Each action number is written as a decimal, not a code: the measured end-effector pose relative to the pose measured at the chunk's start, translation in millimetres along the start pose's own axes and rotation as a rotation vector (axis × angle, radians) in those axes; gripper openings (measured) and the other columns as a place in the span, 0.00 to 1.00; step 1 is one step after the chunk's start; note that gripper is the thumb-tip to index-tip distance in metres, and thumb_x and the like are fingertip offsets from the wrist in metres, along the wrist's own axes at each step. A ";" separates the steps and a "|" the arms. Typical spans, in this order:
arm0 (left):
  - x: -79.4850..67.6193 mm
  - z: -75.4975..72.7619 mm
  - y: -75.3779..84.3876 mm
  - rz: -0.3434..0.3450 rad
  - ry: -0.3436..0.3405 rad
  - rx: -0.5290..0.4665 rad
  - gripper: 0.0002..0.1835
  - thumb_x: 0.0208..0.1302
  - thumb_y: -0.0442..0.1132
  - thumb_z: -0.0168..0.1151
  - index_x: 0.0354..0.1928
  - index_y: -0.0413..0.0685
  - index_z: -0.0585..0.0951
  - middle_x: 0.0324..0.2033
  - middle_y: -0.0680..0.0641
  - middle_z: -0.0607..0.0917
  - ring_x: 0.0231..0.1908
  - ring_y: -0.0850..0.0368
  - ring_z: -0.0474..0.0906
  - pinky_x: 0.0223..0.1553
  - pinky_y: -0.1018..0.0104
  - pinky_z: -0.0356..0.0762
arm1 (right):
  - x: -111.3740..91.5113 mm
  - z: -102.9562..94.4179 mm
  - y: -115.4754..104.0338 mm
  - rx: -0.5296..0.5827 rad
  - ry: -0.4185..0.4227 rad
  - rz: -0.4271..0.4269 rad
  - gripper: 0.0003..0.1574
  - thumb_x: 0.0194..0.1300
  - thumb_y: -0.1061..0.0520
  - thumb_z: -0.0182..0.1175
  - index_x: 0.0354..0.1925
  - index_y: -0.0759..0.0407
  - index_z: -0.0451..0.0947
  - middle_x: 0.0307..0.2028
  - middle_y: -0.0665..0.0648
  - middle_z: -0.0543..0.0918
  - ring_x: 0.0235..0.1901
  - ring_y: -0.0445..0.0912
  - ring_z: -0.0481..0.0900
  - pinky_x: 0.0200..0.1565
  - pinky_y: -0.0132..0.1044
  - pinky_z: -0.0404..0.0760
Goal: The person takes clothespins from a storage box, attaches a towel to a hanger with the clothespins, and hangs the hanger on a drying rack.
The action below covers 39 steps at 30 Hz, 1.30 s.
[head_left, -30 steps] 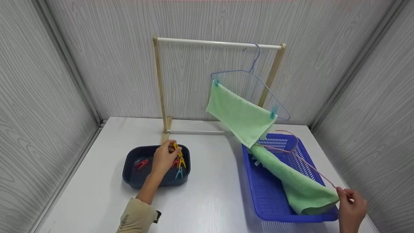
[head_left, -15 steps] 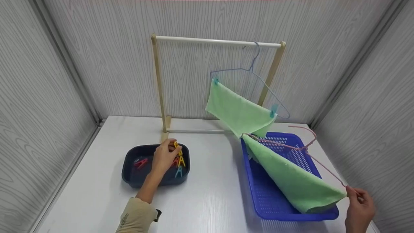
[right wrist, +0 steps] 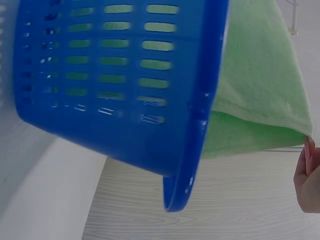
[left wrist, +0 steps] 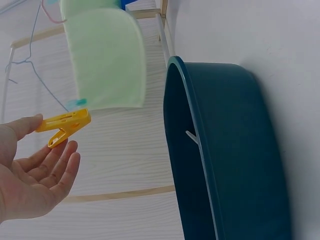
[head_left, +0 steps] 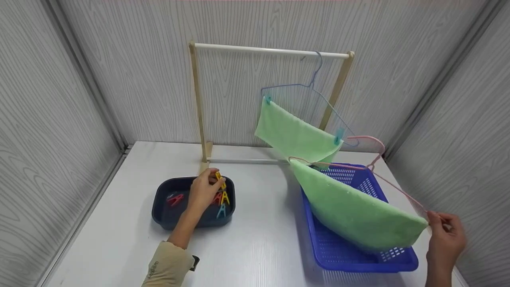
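My left hand [head_left: 202, 192] pinches a yellow clothespin [left wrist: 65, 121] between thumb and fingers, above a dark blue tub [head_left: 158, 211]. Below it in the tub lie several more clothespins, among them a red clothespin [head_left: 175, 200] and a blue clothespin [head_left: 221, 211]. At the right, my right hand [head_left: 447, 237] pinches the near end of a pink wire hanger [head_left: 392, 185] together with a corner of a green towel [head_left: 358, 211]. The towel sags along the hanger over a blue basket [head_left: 318, 249]. How its far corner is held cannot be told.
Behind stands a wooden rack with a white rod [head_left: 255, 49]. A blue hanger [head_left: 287, 86] hangs from it, tilted, carrying a pale green cloth [head_left: 295, 133] on two teal clothespins. Walls close in on both sides.
My right hand has moved right and up, lifting the pink hanger and the towel, which now hangs more spread out and higher over the basket. The left hand stays over the tub with the clothespin.
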<state>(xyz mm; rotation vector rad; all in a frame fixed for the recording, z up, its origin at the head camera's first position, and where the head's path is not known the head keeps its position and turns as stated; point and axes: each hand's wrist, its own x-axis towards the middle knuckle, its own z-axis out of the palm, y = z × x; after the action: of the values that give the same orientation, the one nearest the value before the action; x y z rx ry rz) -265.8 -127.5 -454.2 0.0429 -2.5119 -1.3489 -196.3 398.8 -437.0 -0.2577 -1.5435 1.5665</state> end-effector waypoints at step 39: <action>-0.6 -16.4 22.0 0.209 0.126 -0.182 0.17 0.56 0.36 0.66 0.48 0.40 0.79 0.39 0.45 0.82 0.39 0.52 0.78 0.38 0.60 0.77 | 10.6 90.8 -35.0 0.200 -0.206 0.002 0.05 0.57 0.68 0.62 0.28 0.73 0.77 0.24 0.55 0.76 0.27 0.45 0.70 0.30 0.27 0.74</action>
<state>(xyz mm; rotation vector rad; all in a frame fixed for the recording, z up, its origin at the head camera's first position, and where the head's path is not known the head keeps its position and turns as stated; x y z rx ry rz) -258.4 -128.4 -427.8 -0.1625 -2.2122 -1.4336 -249.9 336.7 -383.3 0.0144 -1.5255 1.7794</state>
